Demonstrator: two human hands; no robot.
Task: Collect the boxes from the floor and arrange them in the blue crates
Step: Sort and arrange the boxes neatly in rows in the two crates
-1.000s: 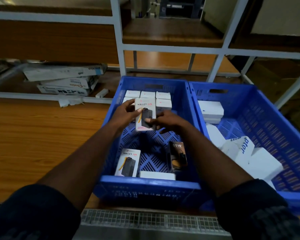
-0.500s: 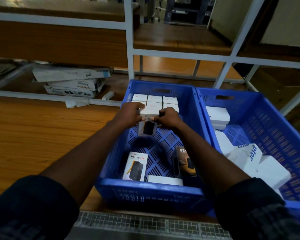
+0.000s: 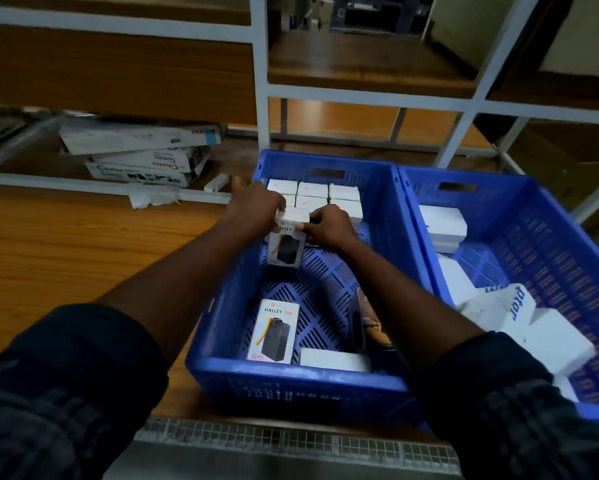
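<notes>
Two blue crates stand side by side on a wooden shelf. Inside the left crate (image 3: 222, 341), my left hand (image 3: 256, 209) and my right hand (image 3: 329, 226) both grip the top of a white Halley box (image 3: 286, 249), standing upright against a row of several white boxes (image 3: 313, 194) at the far end. Another Halley 20K box (image 3: 274, 330) lies flat near the front, beside a dark box (image 3: 360, 323) and a plain white box (image 3: 332, 358). The right crate (image 3: 568, 258) holds several larger white boxes (image 3: 499, 306), loosely piled.
A white metal rack frame (image 3: 260, 74) rises behind the crates. Flat cartons (image 3: 142, 154) are stacked on the lower shelf at the left, with crumpled paper (image 3: 152, 199) by them. The wooden shelf surface (image 3: 66, 251) extends left. A metal grille edge (image 3: 291, 441) runs along the front.
Both hands carried the Halley box toward the far end of the left crate and stood it against the white boxes. The camera view shifted slightly.
</notes>
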